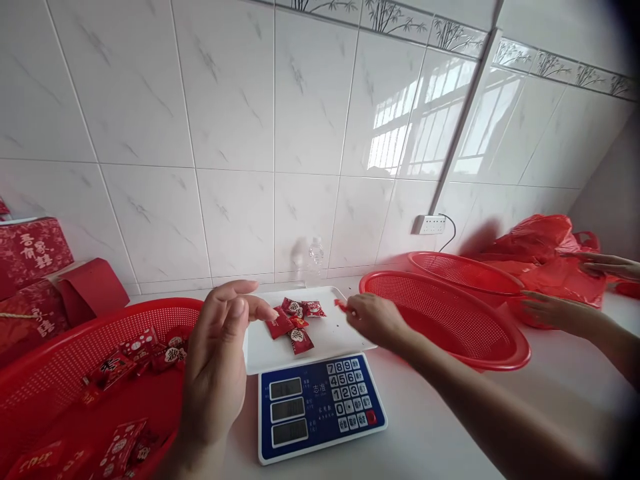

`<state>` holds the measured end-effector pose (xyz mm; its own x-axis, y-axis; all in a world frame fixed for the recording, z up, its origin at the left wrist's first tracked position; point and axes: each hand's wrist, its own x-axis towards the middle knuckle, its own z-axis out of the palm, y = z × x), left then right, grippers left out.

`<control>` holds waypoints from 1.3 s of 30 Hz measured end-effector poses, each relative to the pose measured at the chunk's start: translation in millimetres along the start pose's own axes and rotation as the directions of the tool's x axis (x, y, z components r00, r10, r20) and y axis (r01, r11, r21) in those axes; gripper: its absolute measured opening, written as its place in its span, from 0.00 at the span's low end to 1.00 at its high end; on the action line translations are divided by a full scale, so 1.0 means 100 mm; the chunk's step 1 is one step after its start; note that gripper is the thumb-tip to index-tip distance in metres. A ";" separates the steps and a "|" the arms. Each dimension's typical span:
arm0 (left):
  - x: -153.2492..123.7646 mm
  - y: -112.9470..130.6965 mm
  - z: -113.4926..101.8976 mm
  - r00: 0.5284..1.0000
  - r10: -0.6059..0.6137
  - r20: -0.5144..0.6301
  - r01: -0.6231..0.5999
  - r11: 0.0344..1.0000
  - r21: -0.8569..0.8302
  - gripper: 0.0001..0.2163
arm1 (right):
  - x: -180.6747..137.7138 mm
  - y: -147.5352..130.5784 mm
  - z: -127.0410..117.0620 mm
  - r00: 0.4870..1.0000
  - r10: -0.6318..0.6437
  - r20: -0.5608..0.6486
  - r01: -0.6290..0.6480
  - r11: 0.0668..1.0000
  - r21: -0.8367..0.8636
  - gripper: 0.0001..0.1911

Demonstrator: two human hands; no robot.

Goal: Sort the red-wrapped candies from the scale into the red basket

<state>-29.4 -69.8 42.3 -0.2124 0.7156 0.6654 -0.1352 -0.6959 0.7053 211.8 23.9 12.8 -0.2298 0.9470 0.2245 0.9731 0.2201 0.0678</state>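
Note:
My left hand [220,363] is raised between the red basket and the scale, fingers apart and bent, with nothing in it. Over the right edge of the white weighing tray [270,357], my right hand [375,317] pinches a small red wrapped packet [341,305], mostly covered by the fingers. Several red wrapped packets [301,340] lie in a loose pile on the tray. In front of it is the blue keypad panel of a digital scale [320,407]; its display digits are too faint to read.
At left, a red perforated basket [165,307] holds more red packets [117,367]. Red gift boxes [35,253] stand behind it. Another red basket [450,360] is at right, beside red plastic bags [540,247] and another person's hands [555,310]. A clear bottle [316,257] stands by the wall.

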 end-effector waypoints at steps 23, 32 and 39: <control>0.10 -0.41 -0.04 0.816 -0.442 0.373 -0.138 0.477 0.868 0.22 | 0.42 -0.36 0.45 0.967 -0.249 0.056 0.230 0.945 0.234 0.22; 0.12 -0.42 -0.05 0.832 -0.439 0.341 -0.092 0.497 0.863 0.20 | 0.19 0.12 0.16 0.998 -0.057 -0.020 0.059 0.984 0.167 0.19; 0.10 -0.42 -0.01 0.814 -0.458 0.357 -0.094 0.503 0.859 0.20 | -0.09 0.77 -0.12 0.980 0.180 0.080 -0.181 0.983 0.013 0.15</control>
<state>-26.9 -33.4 18.7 0.2347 0.9226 0.3060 0.7836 -0.3659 0.5021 288.4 29.4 27.2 -0.0494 0.9867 0.1546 0.9988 0.0480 0.0130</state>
